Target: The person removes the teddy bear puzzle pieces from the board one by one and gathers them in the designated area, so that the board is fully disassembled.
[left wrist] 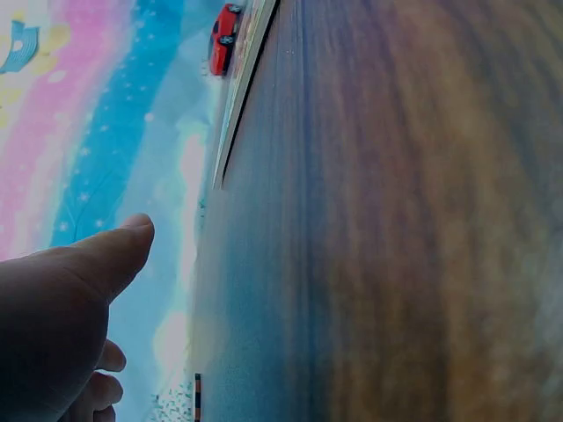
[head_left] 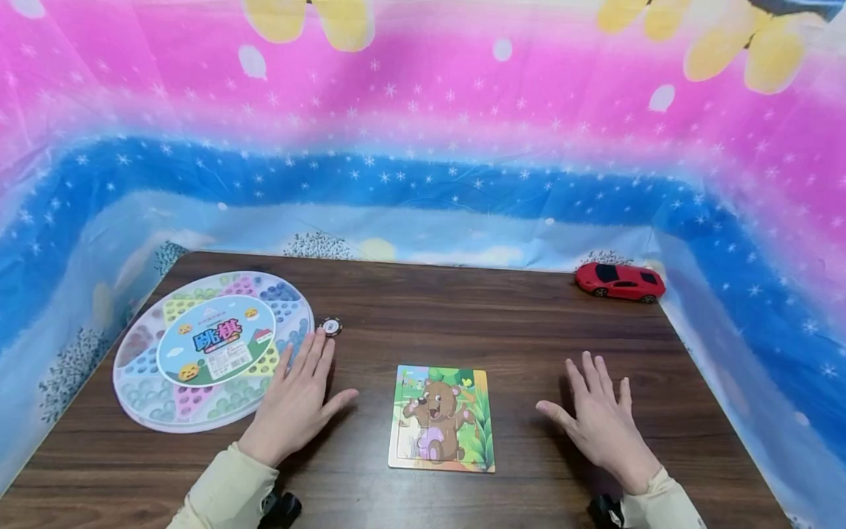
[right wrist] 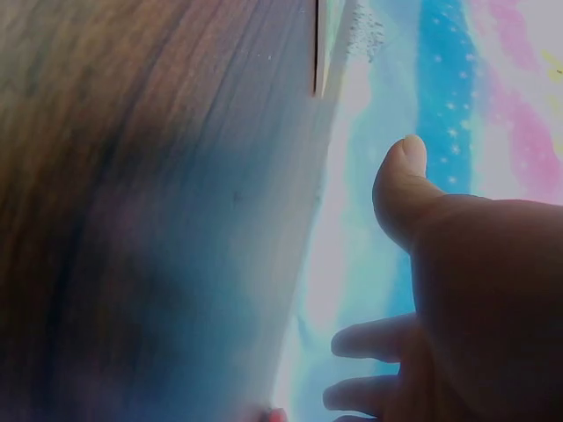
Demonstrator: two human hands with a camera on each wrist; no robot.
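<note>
My left hand (head_left: 295,400) is spread palm down, its fingers overlapping the right edge of a round Chinese checkers set (head_left: 135,367) in the head view. Just past its fingertips lies a small black-and-white poker chip (head_left: 331,327). Between my two hands a square bear jigsaw puzzle (head_left: 441,419) lies flat, picture up, with its pieces in the frame. To the right of the puzzle, my right hand (head_left: 604,422) is spread with straight fingers and holds nothing. Each wrist view shows the thumb held apart from the fingers, with the puzzle's thin edge (left wrist: 242,97) beyond the left thumb.
A red toy car (head_left: 620,282) stands at the far right corner of the brown wooden table (head_left: 449,308). A pink and blue patterned cloth (head_left: 423,132) hangs around the back and sides of the table. Dark wrist straps (head_left: 280,510) show below the sleeves.
</note>
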